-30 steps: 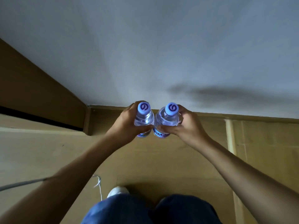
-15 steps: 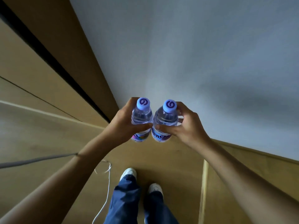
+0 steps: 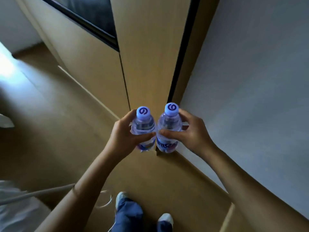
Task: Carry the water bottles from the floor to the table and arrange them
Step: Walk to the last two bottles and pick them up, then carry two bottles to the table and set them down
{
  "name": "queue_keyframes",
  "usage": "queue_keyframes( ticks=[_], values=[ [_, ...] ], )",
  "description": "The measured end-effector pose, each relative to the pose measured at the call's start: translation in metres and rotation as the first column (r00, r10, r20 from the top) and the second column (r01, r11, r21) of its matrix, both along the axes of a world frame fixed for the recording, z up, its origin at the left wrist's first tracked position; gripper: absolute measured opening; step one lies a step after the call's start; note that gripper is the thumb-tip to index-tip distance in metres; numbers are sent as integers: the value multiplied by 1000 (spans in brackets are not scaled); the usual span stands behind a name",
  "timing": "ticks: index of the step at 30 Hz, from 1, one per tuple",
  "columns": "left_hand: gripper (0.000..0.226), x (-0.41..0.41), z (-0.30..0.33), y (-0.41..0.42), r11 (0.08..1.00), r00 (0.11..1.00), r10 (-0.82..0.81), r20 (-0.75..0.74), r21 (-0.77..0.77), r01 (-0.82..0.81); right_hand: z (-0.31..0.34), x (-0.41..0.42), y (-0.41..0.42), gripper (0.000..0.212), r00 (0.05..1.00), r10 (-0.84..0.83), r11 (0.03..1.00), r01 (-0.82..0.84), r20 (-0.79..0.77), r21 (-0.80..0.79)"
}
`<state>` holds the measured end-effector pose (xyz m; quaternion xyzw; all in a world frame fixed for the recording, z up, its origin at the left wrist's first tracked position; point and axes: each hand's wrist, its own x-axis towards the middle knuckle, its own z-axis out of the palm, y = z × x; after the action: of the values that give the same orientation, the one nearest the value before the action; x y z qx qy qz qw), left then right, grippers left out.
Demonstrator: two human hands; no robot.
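The left hand (image 3: 124, 136) is wrapped round the left bottle (image 3: 143, 129), thumb across its front, and the right hand (image 3: 189, 133) is clamped the same way round the right bottle (image 3: 168, 129). Both bottles are upright, side by side and just touching, held in the air in front of the person. Half a second ago the same grip sat before a mostly grey wall; the view has since swung, and a tall wooden panel (image 3: 148, 52) with a dark vertical gap now rises directly behind the bottles, the grey wall (image 3: 250, 81) pushed to the right of them. Each bottle is clear plastic, filled with water nearly to the neck, with a pale blue cap bearing a dark swirl and a purple-lettered label low on the body. Below the bottles lies wood floor (image 3: 66, 131), with blue trouser legs (image 3: 128, 213) and white shoes.
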<state>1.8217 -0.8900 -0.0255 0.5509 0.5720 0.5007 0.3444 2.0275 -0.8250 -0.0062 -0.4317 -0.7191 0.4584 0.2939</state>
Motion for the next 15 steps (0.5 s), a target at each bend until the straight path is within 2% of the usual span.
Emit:
queue_keyframes(
  ticks=[7, 15],
  values=[
    [47, -125, 26, -64, 957, 956, 292, 19, -7, -292, 22, -150, -18, 42, 975, 222, 975, -222, -29, 6],
    [44, -249, 39, -113, 864, 862, 504, -58, 16, -504, 22, -302, -32, 50, 942, 332, 942, -334, -57, -34]
  ],
)
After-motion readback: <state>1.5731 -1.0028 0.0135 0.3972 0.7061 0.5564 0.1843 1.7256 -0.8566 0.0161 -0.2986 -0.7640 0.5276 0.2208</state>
